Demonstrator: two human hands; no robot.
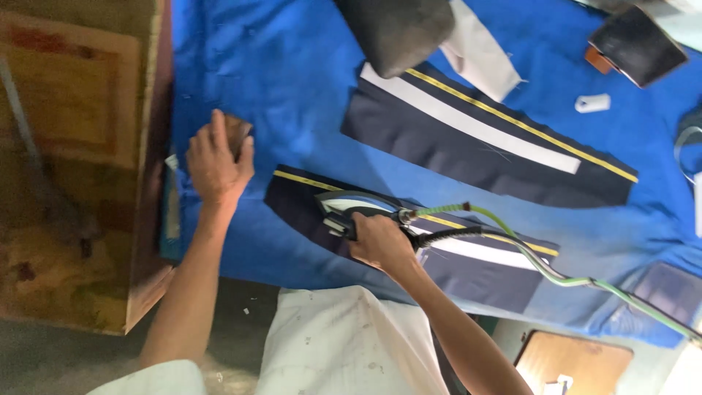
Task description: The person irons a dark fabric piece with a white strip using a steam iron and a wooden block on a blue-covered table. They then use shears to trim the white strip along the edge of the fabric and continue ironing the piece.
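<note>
A blue padded pressing table (292,66) fills the head view, with a wooden board (73,146) at its left edge. The right hand (380,241) is clenched round the handle of a steam iron (351,216) resting on the near navy fabric panel (468,256); the left hand (218,162) lies flat on a small brown pad (239,132). Pressing well likely means gliding along the yellow piping (hoses (556,274) kept trailing clear). Counted: two navy panels, the second (468,139) beyond; one iron; two hoses
</note>
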